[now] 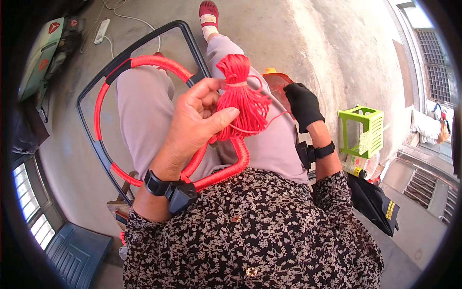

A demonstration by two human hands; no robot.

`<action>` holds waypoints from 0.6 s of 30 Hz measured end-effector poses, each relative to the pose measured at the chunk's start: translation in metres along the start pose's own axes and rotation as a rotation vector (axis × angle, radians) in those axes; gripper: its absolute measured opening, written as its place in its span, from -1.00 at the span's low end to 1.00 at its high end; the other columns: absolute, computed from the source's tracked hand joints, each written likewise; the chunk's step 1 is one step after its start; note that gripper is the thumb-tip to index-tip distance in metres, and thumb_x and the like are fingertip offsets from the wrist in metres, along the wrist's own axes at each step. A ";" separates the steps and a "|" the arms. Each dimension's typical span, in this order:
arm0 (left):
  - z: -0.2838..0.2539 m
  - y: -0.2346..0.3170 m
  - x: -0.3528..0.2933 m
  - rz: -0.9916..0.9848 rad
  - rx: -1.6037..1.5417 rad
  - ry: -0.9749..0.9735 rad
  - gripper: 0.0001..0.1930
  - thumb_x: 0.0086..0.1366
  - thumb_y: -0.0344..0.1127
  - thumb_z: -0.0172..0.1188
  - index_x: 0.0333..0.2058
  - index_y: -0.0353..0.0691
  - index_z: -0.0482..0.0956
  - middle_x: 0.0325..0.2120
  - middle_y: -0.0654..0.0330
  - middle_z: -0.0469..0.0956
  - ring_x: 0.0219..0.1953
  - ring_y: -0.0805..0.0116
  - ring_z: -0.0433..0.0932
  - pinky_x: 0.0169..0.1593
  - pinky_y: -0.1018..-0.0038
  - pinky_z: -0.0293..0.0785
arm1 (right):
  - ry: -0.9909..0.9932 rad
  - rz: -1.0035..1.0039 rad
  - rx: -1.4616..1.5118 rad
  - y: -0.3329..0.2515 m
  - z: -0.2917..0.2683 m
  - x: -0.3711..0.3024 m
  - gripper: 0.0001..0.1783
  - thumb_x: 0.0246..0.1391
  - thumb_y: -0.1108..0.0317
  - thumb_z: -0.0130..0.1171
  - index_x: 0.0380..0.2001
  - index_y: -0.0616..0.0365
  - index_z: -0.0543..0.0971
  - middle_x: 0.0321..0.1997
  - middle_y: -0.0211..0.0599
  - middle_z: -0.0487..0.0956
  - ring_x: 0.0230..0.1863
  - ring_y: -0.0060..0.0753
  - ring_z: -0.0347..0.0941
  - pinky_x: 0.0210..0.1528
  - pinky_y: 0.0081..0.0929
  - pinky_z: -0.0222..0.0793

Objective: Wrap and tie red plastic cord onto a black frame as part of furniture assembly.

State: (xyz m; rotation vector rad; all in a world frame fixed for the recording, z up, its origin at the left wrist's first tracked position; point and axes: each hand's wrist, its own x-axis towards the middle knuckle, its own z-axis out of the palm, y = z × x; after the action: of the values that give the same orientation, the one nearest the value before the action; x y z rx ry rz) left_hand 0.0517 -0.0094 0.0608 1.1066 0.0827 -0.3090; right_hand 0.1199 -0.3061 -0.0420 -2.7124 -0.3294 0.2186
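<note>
My bare left hand (195,115) is closed around a bundle of thin red cord (243,106), tied near its top and hanging in loose loops. A single strand runs from the bundle to my right hand (304,106), which wears a black glove and is curled closed; its fingertips are partly hidden. Across my lap leans a black tubular metal frame (187,33), with rounded bars tightly wrapped in red cord (163,62). The bundle and my left hand are in front of part of the frame.
A light green plastic stool (365,130) stands on the floor to the right, with a black bag (373,204) nearer me. An orange-rimmed container (278,79) sits beyond my right hand. A white power strip (102,31), a scooter (41,60) and a blue chair (74,253) are at the left.
</note>
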 end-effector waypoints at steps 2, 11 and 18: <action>-0.002 -0.004 0.001 0.032 0.002 0.032 -0.56 0.16 -0.50 0.20 0.02 -0.38 0.31 -0.26 0.16 0.55 -0.23 0.52 0.54 -0.14 0.59 0.47 | 0.046 0.078 -0.036 0.006 -0.005 0.006 -0.81 0.02 0.23 0.09 -0.34 0.06 0.57 -0.30 -0.18 0.57 -0.25 -0.06 0.50 -0.22 -0.25 0.41; 0.000 -0.014 0.002 0.113 0.006 0.183 -0.53 0.15 -0.52 0.19 0.04 -0.37 0.29 -0.28 0.13 0.56 -0.32 0.53 0.54 -0.25 0.59 0.48 | 0.177 0.146 0.745 -0.108 -0.076 0.014 -0.88 0.01 0.41 0.18 -0.39 0.24 0.56 -0.43 -0.36 0.58 -0.39 -0.65 0.42 -0.28 -0.62 0.35; 0.012 -0.020 0.000 0.216 0.424 0.205 -0.52 0.09 -0.57 0.19 0.02 -0.27 0.35 -0.35 0.20 0.58 -0.46 0.63 0.51 -0.40 0.66 0.46 | -0.093 -0.168 0.610 -0.171 -0.061 0.002 -0.60 0.03 0.35 0.17 -0.03 0.20 0.46 -0.16 -0.30 0.58 -0.17 -0.48 0.49 -0.10 -0.54 0.38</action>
State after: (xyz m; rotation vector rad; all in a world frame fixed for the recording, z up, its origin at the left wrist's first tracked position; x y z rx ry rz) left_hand 0.0454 -0.0283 0.0484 1.5526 0.0804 -0.0151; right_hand 0.1003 -0.1757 0.0826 -2.0680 -0.4331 0.3351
